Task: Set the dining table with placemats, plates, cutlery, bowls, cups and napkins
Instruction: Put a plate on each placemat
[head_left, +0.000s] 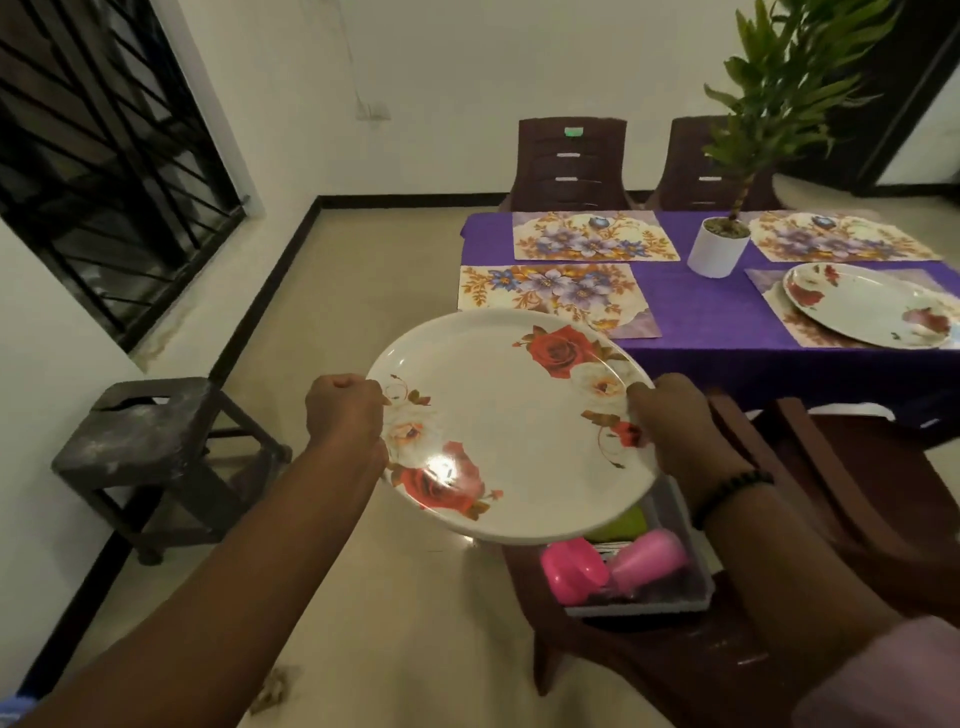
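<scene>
Right now your left hand (345, 415) and right hand (675, 431) grip opposite rims of the round white rose-printed plate (511, 426), held tilted in the air between them, above the clear tray of pink cups (631, 569) and short of the purple-clothed table (727, 312) with its floral placemats (558, 296).

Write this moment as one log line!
left hand + right hand: grip rose plate | above floor | near placemat: bare

You get dim indoor light, one glare spot on the held plate (509, 431), soft blur, and wide-angle bending at the edges.
</scene>
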